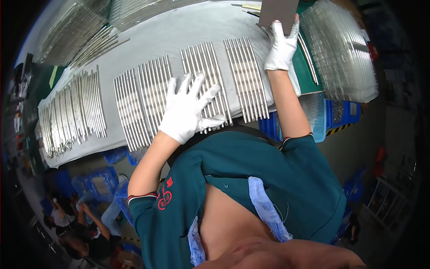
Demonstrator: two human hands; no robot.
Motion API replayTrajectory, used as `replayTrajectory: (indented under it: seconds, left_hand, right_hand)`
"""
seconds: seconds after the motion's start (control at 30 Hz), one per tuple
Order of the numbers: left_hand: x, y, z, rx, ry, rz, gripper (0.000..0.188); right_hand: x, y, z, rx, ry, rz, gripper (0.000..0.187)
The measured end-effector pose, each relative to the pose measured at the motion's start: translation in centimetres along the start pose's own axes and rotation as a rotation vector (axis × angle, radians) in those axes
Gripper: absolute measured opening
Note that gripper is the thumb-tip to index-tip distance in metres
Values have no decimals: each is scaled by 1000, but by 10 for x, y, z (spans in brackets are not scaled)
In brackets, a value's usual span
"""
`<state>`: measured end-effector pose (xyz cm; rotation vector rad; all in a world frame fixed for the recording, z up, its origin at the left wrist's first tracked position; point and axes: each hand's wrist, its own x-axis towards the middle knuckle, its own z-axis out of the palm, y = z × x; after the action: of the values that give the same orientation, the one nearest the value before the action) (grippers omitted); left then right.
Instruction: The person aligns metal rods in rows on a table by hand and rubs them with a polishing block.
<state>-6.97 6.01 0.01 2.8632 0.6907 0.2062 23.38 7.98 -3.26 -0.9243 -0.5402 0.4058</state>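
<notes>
Clearly, both hands are occupied, and both wear white gloves. The left hand (186, 112) lies palm down with its fingers spread apart and unclosed, across the lower part of one batch of slim metal rods (208, 62) at the centre of the frame. It looks like a flat, steadying touch, perhaps because round rods roll easily; I can't see that any rod is pinched.

Up at the top right, the right hand (282, 49) has its fingers closed on a grey-brown card (277, 9), thumb over the near edge and a finger along the right side. The card's far end runs out of view.

More rods lie side by side in separate batches: one right of centre (246, 80), two left of centre, and a looser, wider spread (74, 110) at the far left. The gaps presumably keep the batches distinct. Beneath them a white cloth (156, 33) covers much of the green counter (309, 84), probably to spare their shiny finish. Stacked clear plastic trays (340, 54) stand at the upper right, ridged as though meant for slender pieces, and near the right hand.
</notes>
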Motion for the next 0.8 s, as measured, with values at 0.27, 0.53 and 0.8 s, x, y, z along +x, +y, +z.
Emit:
replayTrajectory:
  seconds: [0.27, 0.53, 0.8]
  left_hand:
    - [-4, 2, -3, 52, -56, -72, 91]
    - [32, 23, 22, -104, 91, 46, 91]
    - [12, 6, -7, 37, -50, -15, 91]
  right_hand:
    - [-8, -14, 17, -122, 24, -24, 70]
    - [-1, -2, 1, 16, 0, -4, 72]
    - [0, -1, -5, 38, 25, -3, 70]
